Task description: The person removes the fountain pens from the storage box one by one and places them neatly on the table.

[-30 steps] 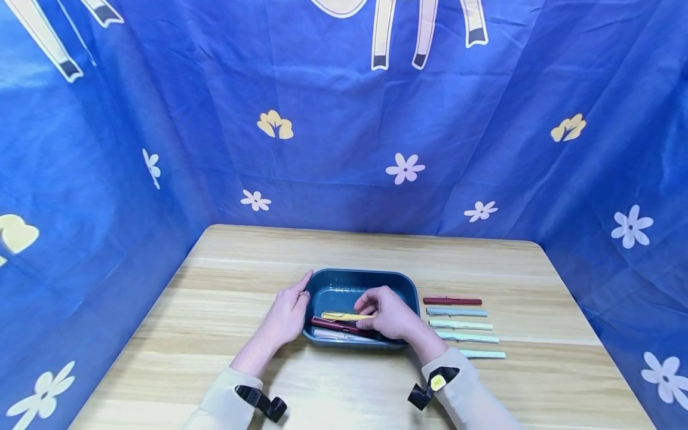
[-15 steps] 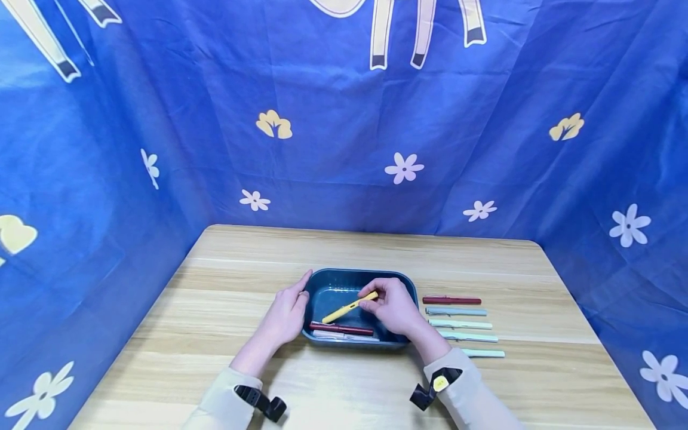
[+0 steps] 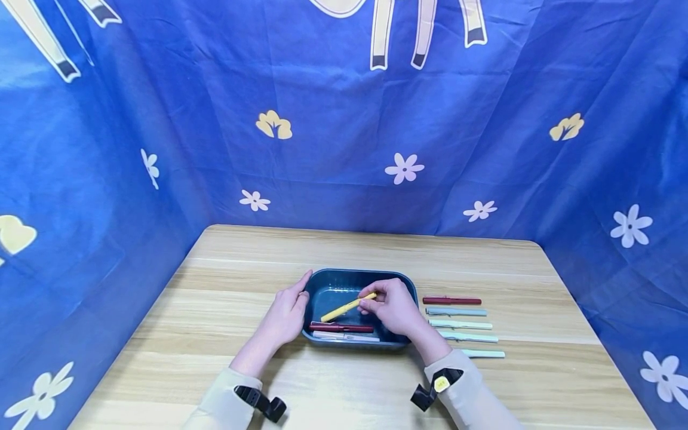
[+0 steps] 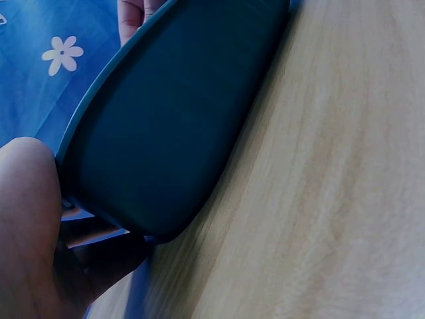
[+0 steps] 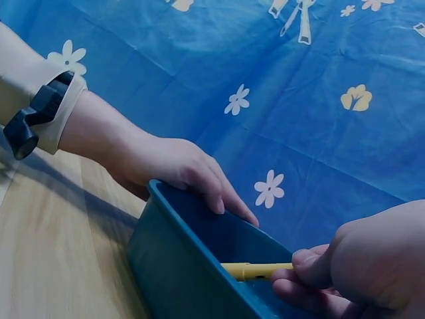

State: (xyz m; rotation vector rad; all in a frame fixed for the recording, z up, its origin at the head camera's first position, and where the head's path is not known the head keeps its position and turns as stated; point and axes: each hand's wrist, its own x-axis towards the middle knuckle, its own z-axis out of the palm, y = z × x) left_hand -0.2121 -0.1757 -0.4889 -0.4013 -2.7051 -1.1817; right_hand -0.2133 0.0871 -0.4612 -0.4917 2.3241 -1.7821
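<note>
Plainly, blue flower-printed cloth (image 3: 333, 149) rises behind the pale wood-grain table (image 3: 258, 251), both cut off at the edges of the head view. A dark teal, round-cornered rectangular box (image 3: 335, 297) stands there, part of its right end hidden by the right hand (image 3: 396, 307), which reaches in, fingers bent, pinching a slim yellow pen (image 3: 340, 312) aslant; whether its lower tip touches the bottom, I cannot tell. The left hand (image 3: 286, 312) grips the left end. Inside lie a dark red pen (image 3: 344, 328) and a whitish pen (image 3: 346, 337). Beyond the right wrist, a pale mint pen (image 3: 486, 354) shows only partly.
</note>
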